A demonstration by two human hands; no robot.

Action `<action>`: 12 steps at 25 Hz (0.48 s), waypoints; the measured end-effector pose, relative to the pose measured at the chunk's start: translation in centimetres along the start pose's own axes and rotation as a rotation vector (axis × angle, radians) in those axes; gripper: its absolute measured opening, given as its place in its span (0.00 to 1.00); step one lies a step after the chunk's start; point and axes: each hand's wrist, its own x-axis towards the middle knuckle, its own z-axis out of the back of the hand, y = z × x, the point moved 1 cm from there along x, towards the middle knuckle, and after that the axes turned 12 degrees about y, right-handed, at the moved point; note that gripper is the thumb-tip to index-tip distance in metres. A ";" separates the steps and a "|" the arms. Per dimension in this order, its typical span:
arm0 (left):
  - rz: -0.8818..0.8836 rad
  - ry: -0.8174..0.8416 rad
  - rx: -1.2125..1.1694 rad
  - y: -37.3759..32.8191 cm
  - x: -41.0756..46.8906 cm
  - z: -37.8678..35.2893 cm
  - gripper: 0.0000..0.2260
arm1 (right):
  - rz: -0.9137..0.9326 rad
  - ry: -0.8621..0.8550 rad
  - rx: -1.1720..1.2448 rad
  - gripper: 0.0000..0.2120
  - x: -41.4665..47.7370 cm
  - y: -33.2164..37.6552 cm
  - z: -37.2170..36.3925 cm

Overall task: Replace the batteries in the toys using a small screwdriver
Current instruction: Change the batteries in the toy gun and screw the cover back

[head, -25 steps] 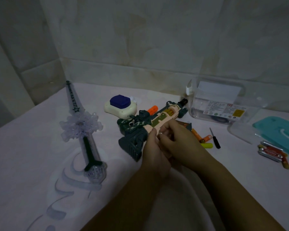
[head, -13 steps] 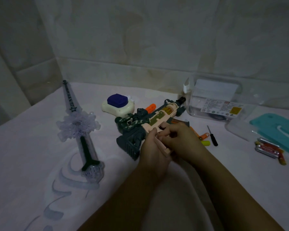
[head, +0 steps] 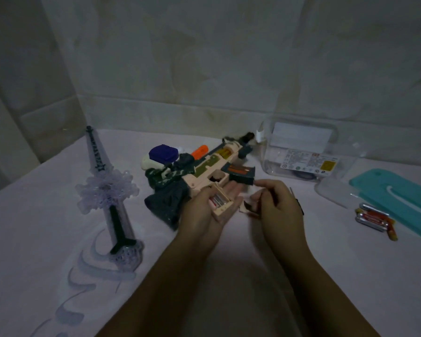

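The toy gun [head: 204, 166] lies on its side on the white cloth [head: 58, 227], its muzzle pointing away and to the right. Its pale grip [head: 223, 203] juts toward the person and rests in the left hand [head: 202, 215]. That hand is turned palm up. Its fingers reach forward under the grip and its thumb lies against the grip's left edge, so it holds the gun there. The grip's compartment faces up and is uncovered, with batteries [head: 218, 199] showing inside.

Just right of the grip and not touching it, the right hand [head: 277, 205] is curled, its fingertips pinching a small pale cover [head: 246, 208], which is blurred. Both forearms come in from the bottom edge and angle toward the gun.

A screwdriver [head: 299, 206] lies right of the gun, partly hidden behind the right hand. Further right are loose batteries [head: 372, 218] beside a teal lid [head: 399, 200]. A toy sword [head: 107, 188] lies well to the gun's left.
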 end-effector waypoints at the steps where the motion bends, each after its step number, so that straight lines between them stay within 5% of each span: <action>1: -0.025 0.008 0.009 -0.8 -0.2 -0.2 0.13 | -0.029 0.028 -0.031 0.13 -0.3 -0.5 -0.2; 9: -0.045 -0.100 0.045 -4.0 -1.0 1.8 0.11 | 0.082 0.434 -0.598 0.12 -0.9 -1.9 -2.8; 12: -0.041 -0.120 0.061 -4.0 -1.4 2.4 0.09 | 0.126 0.162 -0.773 0.14 -0.1 -2.5 -2.2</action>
